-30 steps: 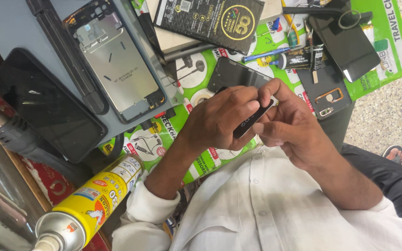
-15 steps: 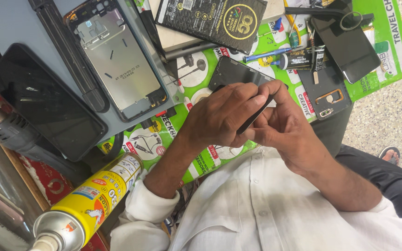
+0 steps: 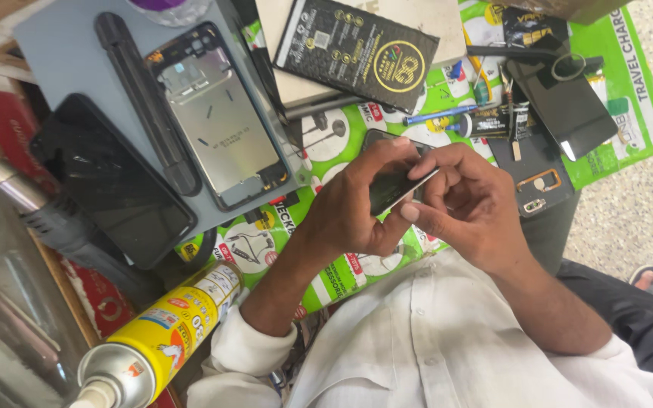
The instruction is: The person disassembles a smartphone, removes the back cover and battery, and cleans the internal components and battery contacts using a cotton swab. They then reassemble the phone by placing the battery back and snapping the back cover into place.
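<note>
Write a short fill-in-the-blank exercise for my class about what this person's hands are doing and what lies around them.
1. Both hands, left hand and right hand, hold a dark ____ between them.
2. The spray can at lower left is mostly ____ in colour.
3. The opened phone frame lies on a ____ mat.
4. The person wears a ____ shirt.

Missing words: phone; yellow; grey; white

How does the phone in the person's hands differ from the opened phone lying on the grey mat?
The held phone is gripped between the left hand and right hand, tilted on edge above the table; the opened phone lies flat and untouched on the mat. The held phone shows a dark, glossy face; the opened phone shows a bare silvery metal inside with small parts at its top. Both are slim rectangles.
</note>
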